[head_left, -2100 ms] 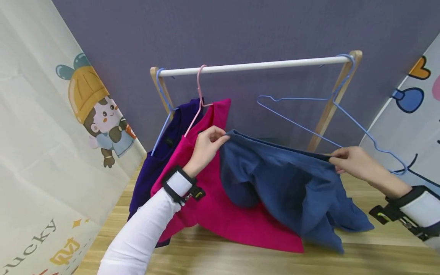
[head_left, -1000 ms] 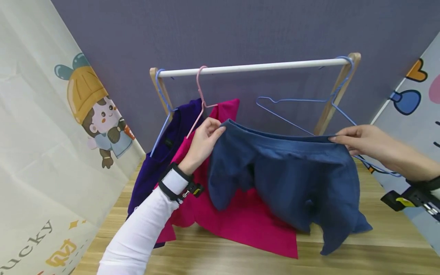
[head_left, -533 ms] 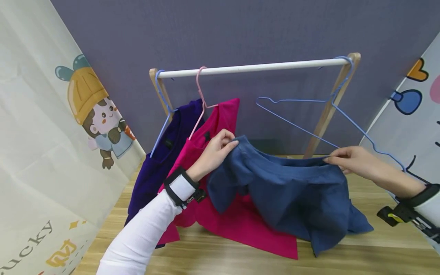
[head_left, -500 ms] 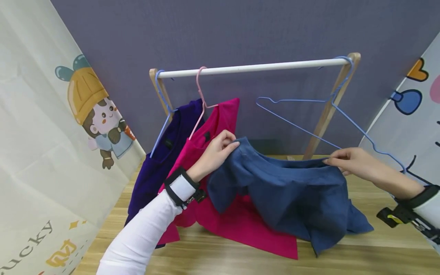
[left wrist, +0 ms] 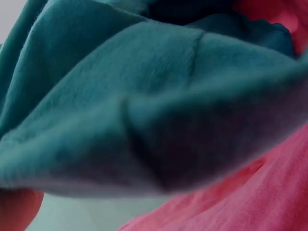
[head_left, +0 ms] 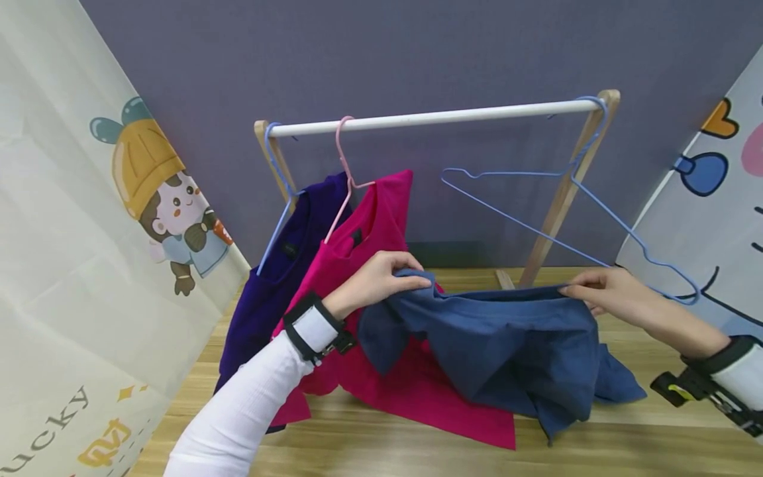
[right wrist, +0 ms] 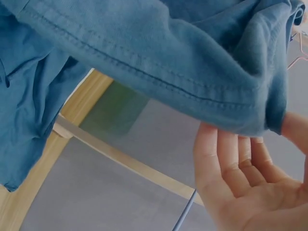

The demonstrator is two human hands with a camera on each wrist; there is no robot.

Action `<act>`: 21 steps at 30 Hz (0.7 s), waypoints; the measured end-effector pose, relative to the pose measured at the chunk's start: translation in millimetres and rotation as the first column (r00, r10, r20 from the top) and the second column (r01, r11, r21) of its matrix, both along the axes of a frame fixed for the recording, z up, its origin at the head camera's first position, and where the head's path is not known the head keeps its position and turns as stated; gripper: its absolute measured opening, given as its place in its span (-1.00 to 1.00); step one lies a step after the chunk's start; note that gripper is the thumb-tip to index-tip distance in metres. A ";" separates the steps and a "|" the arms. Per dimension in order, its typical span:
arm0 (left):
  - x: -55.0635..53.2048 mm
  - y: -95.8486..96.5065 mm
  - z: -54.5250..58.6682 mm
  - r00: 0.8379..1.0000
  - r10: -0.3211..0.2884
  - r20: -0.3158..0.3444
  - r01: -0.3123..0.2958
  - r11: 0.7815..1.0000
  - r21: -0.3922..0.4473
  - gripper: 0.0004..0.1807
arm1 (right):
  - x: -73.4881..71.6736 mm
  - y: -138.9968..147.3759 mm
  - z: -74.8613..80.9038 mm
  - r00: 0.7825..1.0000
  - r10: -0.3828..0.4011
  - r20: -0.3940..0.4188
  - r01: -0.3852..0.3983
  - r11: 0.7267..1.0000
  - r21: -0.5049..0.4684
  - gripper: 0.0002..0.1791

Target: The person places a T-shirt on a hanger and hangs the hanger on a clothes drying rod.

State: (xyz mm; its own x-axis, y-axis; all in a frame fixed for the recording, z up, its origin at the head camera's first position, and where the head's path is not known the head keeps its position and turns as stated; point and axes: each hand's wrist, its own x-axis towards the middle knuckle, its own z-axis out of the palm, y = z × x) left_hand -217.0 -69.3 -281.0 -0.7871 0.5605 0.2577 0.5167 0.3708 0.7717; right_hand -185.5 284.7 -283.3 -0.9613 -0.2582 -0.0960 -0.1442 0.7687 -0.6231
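A dark blue garment (head_left: 495, 341) with a stitched edge sags in folds between my two hands. My left hand (head_left: 381, 281) pinches the left end of its upper edge between thumb and fingers. At the other end of that edge, my right hand (head_left: 614, 295) grips the cloth, the thumb on one side and the fingers on the other, as the right wrist view shows. The left wrist view is mostly filled by the blue cloth. Behind it, a bright pink top (head_left: 405, 391) hangs on a pink hanger (head_left: 342, 154) and spreads onto the wooden table (head_left: 334, 444).
A rack with a white rail (head_left: 441, 117) stands behind the hands. A purple top (head_left: 256, 318) hangs at its left on a blue hanger (head_left: 277, 232). Another blue hanger (head_left: 512, 173) without clothing hangs at the right, close behind my right hand. Printed sheets flank the table.
Both hands first rose with the blue garment, then came down. Since half a second ago the left hand has lowered further and moved slightly right, so the cloth sags lower.
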 end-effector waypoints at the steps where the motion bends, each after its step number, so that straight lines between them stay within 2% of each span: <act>1: 0.3 -0.2 0.2 1.000 -0.011 0.000 0.011 1.000 -0.012 -0.85 | 0.0 0.1 -0.7 1.000 0.004 -0.002 -0.004 1.000 -0.002 -0.53; 9: 1.0 4.3 -1.6 0.994 -0.108 -0.019 0.108 0.994 0.012 -0.88 | -2.9 -2.3 -3.0 0.999 0.052 -0.014 -0.052 0.999 0.015 -0.55; 14: 1.3 9.1 -2.7 0.993 -0.103 -0.060 0.104 0.995 0.011 -0.87 | -8.3 -2.7 3.3 0.995 0.065 -0.073 -0.069 0.996 -0.055 -0.59; 16: 1.3 10.5 -3.0 0.992 -0.093 -0.084 0.093 0.996 -0.002 -0.87 | -10.3 -1.0 9.6 0.989 0.039 -0.143 -0.050 0.996 -0.075 -0.62; 18: 1.4 11.6 -3.6 0.991 -0.080 -0.103 0.078 0.997 -0.023 -0.87 | -11.1 1.2 18.2 0.973 -0.013 -0.230 -0.008 0.996 -0.094 -0.64; 19: 1.7 12.0 -3.8 0.991 -0.073 -0.109 0.070 0.997 -0.032 -0.88 | -11.1 2.0 22.7 0.955 -0.052 -0.291 0.024 0.995 -0.099 -0.66; 20: 1.8 12.3 -4.0 0.991 -0.069 -0.112 0.065 0.997 -0.040 -0.88 | -11.1 2.8 27.3 0.930 -0.093 -0.356 0.061 0.993 -0.101 -0.67; 21: 2.2 12.5 -3.9 0.992 -0.064 -0.112 0.059 0.997 -0.047 -0.87 | -11.3 3.1 31.7 0.894 -0.136 -0.428 0.101 0.990 -0.103 -0.69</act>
State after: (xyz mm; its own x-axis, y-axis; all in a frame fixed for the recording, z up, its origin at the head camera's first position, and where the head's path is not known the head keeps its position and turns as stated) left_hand -214.9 -56.8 -285.0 -0.7180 0.6191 0.3180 0.6228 0.3676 0.6907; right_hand -196.8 287.8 -251.6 -0.9269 -0.1299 0.3520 -0.3242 0.7496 -0.5771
